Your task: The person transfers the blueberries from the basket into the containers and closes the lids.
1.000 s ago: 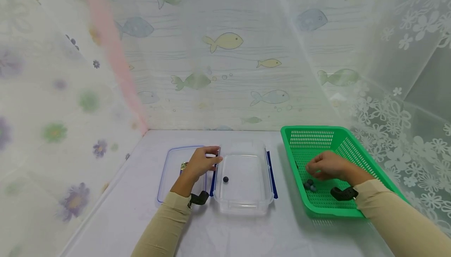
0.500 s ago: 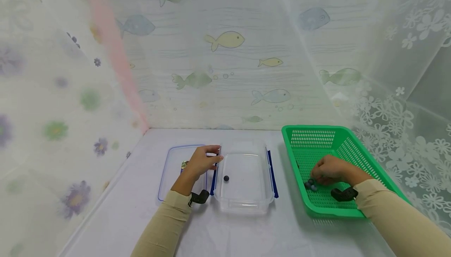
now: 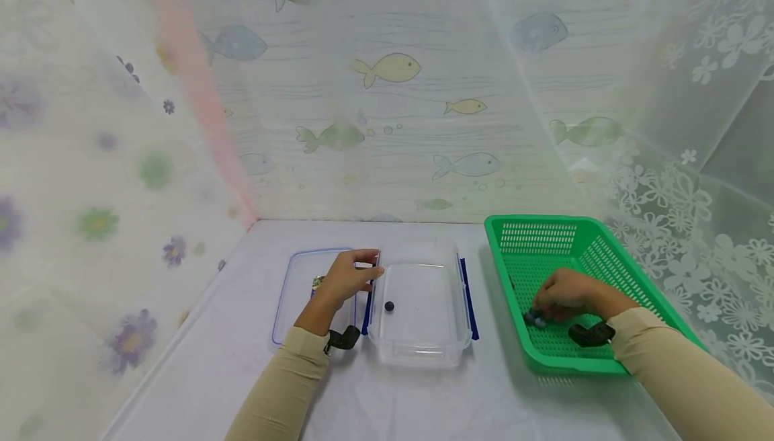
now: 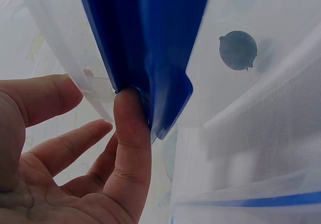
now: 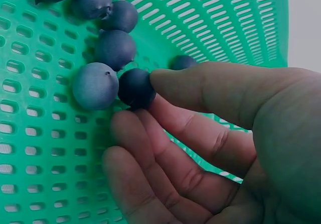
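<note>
Pinched between thumb and fingertips, a dark blueberry [image 5: 134,87] sits in our right hand [image 3: 562,293], low over the floor of the green plastic basket [image 3: 568,365]. We bring the thumb to one side of it and the fingers beneath, probably because a light hold suits something small, round and soft. Other blueberries [image 5: 95,86] lie bunched at its side, one of them just beside it, so the fingertips seem to have to single it out. One more is partly hidden behind our thumb.

Our left hand [image 3: 345,279] is loosely spread at the left side of the clear plastic container [image 3: 423,353], one fingertip touching a blue side latch [image 4: 145,43]; we judge that this steadies the box. Both long-side latches hang down and the top is uncovered, which leaves the inside within reach. A lone blueberry [image 3: 390,306] rests on the container floor, toward the left wall. Beyond our left wrist, the clear lid [image 3: 296,293], edged in blue, lies flat on the white tablecloth [image 3: 496,401], seemingly put aside to leave the opening free.
</note>
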`<state>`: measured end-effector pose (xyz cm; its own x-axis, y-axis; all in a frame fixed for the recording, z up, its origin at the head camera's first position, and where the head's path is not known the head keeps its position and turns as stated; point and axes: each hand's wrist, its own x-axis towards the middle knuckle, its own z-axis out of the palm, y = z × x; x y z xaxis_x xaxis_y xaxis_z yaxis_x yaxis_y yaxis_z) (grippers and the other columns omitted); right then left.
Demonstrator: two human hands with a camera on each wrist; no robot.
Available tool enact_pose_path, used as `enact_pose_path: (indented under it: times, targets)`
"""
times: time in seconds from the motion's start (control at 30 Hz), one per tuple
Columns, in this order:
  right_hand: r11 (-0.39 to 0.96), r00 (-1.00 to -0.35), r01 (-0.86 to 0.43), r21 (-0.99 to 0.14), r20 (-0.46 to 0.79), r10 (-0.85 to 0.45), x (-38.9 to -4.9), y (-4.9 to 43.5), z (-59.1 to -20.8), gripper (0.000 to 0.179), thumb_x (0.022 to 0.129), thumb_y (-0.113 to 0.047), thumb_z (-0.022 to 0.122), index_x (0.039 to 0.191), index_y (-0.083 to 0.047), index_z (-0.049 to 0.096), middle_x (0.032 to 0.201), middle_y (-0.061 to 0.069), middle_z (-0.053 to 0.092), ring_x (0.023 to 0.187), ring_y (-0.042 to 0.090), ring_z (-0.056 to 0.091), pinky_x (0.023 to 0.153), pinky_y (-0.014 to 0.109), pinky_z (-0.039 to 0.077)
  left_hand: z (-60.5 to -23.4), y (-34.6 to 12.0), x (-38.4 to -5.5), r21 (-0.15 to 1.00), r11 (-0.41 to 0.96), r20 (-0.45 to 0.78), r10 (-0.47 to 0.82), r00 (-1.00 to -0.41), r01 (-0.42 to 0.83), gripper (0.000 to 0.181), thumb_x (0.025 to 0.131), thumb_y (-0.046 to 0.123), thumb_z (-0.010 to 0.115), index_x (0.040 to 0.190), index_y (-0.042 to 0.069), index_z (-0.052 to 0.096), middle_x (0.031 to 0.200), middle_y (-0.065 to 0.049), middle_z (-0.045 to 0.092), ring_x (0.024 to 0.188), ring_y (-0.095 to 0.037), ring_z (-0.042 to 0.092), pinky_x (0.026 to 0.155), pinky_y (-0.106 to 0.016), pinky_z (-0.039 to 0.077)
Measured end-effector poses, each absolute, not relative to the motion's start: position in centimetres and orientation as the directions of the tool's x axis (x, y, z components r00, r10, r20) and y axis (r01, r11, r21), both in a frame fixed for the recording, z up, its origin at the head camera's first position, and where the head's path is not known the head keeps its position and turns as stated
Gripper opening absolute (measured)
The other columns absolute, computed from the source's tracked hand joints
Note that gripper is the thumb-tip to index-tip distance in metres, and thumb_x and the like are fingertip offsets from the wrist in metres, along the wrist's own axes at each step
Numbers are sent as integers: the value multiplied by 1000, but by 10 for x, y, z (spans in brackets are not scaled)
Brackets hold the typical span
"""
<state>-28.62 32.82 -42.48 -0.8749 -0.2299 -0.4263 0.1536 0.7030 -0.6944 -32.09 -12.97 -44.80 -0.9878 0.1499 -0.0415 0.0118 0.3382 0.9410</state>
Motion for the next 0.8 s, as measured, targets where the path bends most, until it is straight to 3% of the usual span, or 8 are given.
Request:
enact_pose_path:
  times: [0.8]
  targets:
    - [611, -880, 95, -786, -353, -318, -291, 330, -397, 32, 99, -22, 69, 117, 4, 75, 112, 13, 75, 102, 27, 73, 89, 43, 64, -447, -130, -319, 945, 328, -42, 161, -986, 14, 56, 96, 21, 76, 148, 10, 58, 138, -12, 61, 119, -28, 66, 80, -34, 65]
